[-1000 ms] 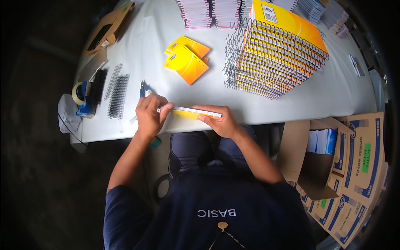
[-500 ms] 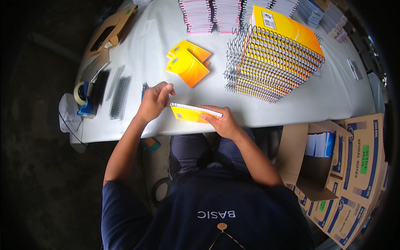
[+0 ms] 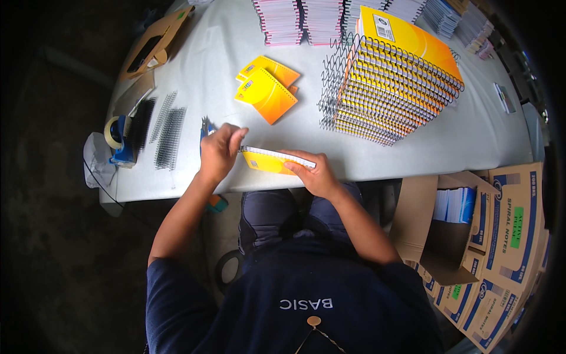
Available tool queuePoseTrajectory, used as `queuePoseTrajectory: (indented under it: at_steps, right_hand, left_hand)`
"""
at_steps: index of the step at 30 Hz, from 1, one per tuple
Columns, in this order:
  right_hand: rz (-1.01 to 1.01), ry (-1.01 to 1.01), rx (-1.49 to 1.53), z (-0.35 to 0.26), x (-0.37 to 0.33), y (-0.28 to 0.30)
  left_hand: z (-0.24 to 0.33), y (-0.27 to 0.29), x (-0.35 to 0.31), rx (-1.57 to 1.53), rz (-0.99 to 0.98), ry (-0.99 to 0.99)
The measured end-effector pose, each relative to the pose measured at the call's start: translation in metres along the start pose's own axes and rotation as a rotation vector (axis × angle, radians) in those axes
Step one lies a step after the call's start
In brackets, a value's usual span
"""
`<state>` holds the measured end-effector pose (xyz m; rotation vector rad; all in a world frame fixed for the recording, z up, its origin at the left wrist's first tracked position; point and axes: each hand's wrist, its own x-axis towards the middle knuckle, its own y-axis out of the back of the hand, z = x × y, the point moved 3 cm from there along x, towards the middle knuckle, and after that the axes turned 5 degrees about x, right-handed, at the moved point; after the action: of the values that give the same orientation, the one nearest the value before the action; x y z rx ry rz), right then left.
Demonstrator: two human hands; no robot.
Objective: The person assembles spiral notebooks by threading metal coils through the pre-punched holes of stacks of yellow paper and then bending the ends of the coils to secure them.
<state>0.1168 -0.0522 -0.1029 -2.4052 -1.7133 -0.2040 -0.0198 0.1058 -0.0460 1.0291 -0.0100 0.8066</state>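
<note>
My right hand (image 3: 316,176) grips the right end of a small yellow notebook (image 3: 266,163), thumb on the cover and fingers behind. The notebook is tilted over the table's near edge, its white punched page edge facing up. At its left end a bit of dark wire coil shows. Close by that corner, my left hand (image 3: 223,152) is closed with fingers curled and thumb raised; what it pinches, if anything, is hidden. Just beyond the left hand lie blue-handled pliers (image 3: 205,127), partly covered by it. Further off rest several loose yellow-orange notebooks (image 3: 266,97).
A tall stack of spiral notebooks (image 3: 407,56) stands at the right, with white notebook stacks (image 3: 277,23) behind. Loose wire coils (image 3: 171,138) and a blue tape dispenser (image 3: 122,144) lie left. An open carton (image 3: 413,212) sits at the lower right beside more cardboard boxes.
My left hand has turned and moved slightly, uncovering more of the pliers. The right hand and the notebook have barely moved.
</note>
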Motion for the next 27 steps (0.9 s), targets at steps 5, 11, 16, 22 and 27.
queuePoseTrajectory:
  at_steps: [5,11,16,22,27]
  right_hand:
    - [0.011,-0.003,0.006,-0.004,0.001,0.000]
    - [0.024,0.218,-0.223,-0.013,-0.007,-0.004]
    - [0.045,0.279,-0.232,-0.010,-0.018,-0.013]
    - [-0.012,0.434,-0.289,-0.014,-0.019,-0.027]
    - [0.037,0.402,-0.316,-0.008,-0.023,-0.016]
  left_hand:
    - [-0.006,-0.006,0.011,-0.123,0.116,-0.060]
    - [0.013,0.006,0.007,0.398,0.601,-0.480]
    - [-0.019,-0.060,-0.130,0.609,-0.255,-0.597]
    - [-0.002,-0.009,-0.037,0.522,0.410,-0.195]
    - [0.013,-0.053,-0.129,0.582,0.033,-0.818]
